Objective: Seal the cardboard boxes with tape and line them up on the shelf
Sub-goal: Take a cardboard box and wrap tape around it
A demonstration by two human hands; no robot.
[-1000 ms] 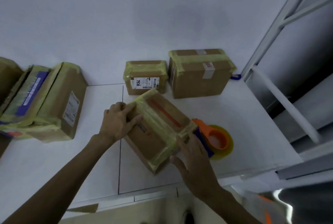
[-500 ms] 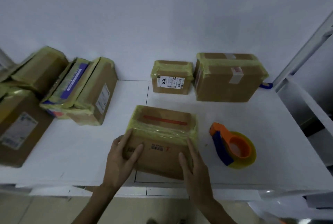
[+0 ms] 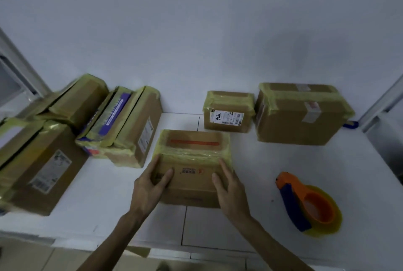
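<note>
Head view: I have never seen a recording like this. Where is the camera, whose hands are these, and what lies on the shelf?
There is no machine: a person wears the camera on the head, looking down. Their left hand and right hand grip the sides of a taped cardboard box on the white shelf. Behind it stand a small box and a large box, both taped; more boxes lean at the left. An orange tape dispenser lies untouched at the right.

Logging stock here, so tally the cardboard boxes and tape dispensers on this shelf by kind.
Cardboard boxes: 7
Tape dispenser: 1
Total: 8
</note>
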